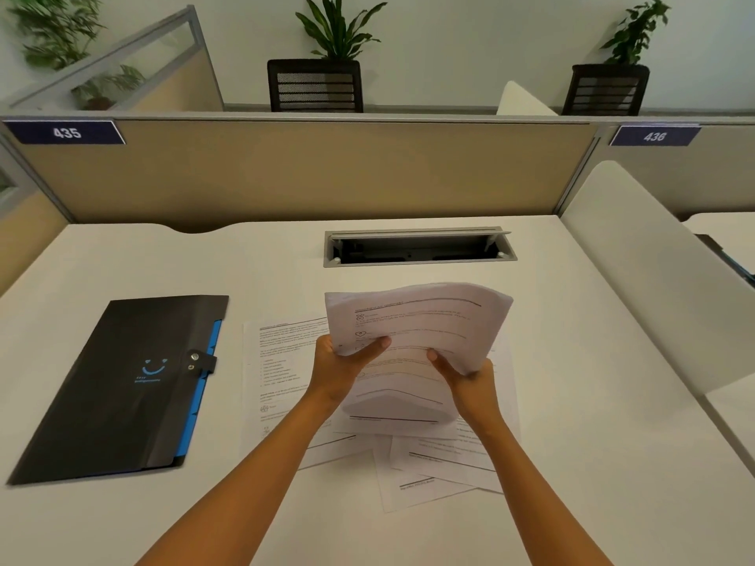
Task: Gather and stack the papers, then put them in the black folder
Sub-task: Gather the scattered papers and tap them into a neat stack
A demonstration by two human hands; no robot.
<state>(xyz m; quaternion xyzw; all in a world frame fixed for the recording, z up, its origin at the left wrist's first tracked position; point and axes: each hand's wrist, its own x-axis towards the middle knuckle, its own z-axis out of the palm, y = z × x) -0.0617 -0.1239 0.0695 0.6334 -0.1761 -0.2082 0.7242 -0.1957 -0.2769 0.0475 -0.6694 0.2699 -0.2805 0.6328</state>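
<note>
Both forearms reach forward from the bottom edge over the white tabletop (572, 341); the left hand (339, 371) pinches the near left edge of a bowed sheaf of papers (416, 320), thumb on top, and the right hand (470, 381) grips the sheaf's right side, fingers curled beneath it; the sheaf is lifted and arched upward (its printed face toward the camera); beneath it, loose sheets (433, 467) lie fanned and overlapping on the tabletop; well to the left lies the black folder (122, 386), flat, closed by a snap tab, blue dividers showing along its right edge; beyond the papers, an open cable tray (416, 247) sits recessed in the tabletop.
</note>
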